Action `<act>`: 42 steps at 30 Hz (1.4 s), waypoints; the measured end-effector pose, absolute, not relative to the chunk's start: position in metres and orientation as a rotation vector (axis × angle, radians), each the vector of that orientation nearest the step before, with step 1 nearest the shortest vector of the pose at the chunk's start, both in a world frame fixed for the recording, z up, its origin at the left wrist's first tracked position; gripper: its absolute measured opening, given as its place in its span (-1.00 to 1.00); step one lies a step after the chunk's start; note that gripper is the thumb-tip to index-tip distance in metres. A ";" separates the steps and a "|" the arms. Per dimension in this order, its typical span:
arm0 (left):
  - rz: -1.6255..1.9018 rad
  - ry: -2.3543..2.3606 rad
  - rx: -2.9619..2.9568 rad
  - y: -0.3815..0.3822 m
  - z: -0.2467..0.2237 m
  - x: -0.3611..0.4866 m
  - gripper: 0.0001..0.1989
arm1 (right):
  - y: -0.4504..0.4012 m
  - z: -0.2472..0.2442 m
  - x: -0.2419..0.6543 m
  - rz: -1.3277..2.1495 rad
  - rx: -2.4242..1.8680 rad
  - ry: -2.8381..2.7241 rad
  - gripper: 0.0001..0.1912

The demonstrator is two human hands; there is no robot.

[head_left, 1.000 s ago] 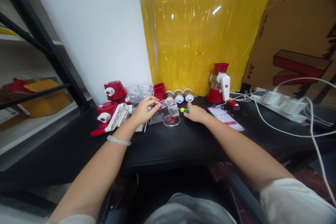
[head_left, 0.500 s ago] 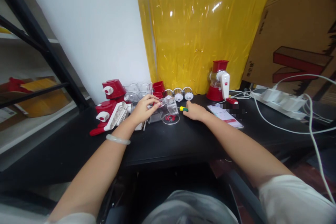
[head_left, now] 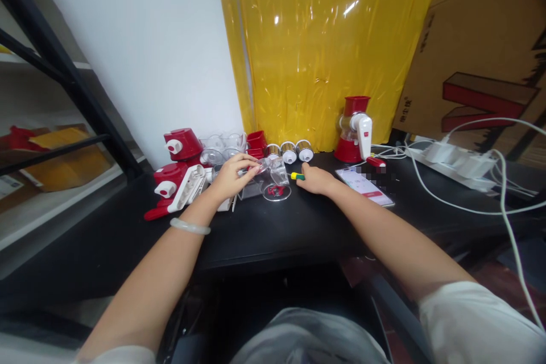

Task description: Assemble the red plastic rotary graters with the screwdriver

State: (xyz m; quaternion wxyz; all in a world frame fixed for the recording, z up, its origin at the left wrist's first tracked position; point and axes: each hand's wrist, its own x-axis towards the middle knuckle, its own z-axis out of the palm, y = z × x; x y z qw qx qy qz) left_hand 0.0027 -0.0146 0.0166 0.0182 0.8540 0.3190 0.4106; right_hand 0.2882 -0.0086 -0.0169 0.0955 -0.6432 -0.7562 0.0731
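My left hand (head_left: 234, 177) has its fingers closed on the edge of a clear plastic grater housing (head_left: 279, 173), which lies tilted on the table. In my right hand (head_left: 315, 180) is a screwdriver (head_left: 297, 176) with a yellow and green handle; its thin shaft points left toward the housing. Beside the housing's lower rim, small red pieces (head_left: 276, 190) show through a clear round part. Just behind stand several metal grater drums (head_left: 289, 152) with white ends. A red hopper (head_left: 256, 143) and clear housings (head_left: 222, 145) sit behind my left hand.
Red bases (head_left: 183, 145) and a white crank arm (head_left: 187, 189) with a red grip lie on the left. An assembled red and white rotary grater (head_left: 355, 131) stands at the back right. Near it are a phone (head_left: 365, 186) and a white power strip (head_left: 454, 168) with cables.
Both hands keep nearly the same place, with the screwdriver still pointed at the clear housing. The whole view has shifted very slightly.
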 end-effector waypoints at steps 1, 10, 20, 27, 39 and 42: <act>1.275 0.991 2.654 -0.014 0.016 0.003 -0.64 | -0.009 -0.017 0.288 0.219 -1.909 -2.239 -0.52; 1.283 0.987 2.658 -0.013 0.016 0.002 -0.66 | -0.008 -0.017 0.288 0.196 -1.905 -2.253 -0.53; 1.252 1.029 2.643 -0.014 0.015 0.000 -0.62 | -0.009 -0.016 0.287 0.204 -1.911 -2.254 -0.53; 1.261 1.029 2.643 -0.014 0.015 0.002 -0.61 | -0.009 -0.015 0.287 0.193 -1.918 -2.264 -0.53; 1.287 1.003 2.654 -0.015 0.015 0.003 -0.62 | -0.009 -0.015 0.287 0.190 -1.920 -2.266 -0.52; 1.286 1.006 2.656 -0.015 0.015 0.002 -0.63 | -0.009 -0.015 0.287 0.198 -1.919 -2.263 -0.52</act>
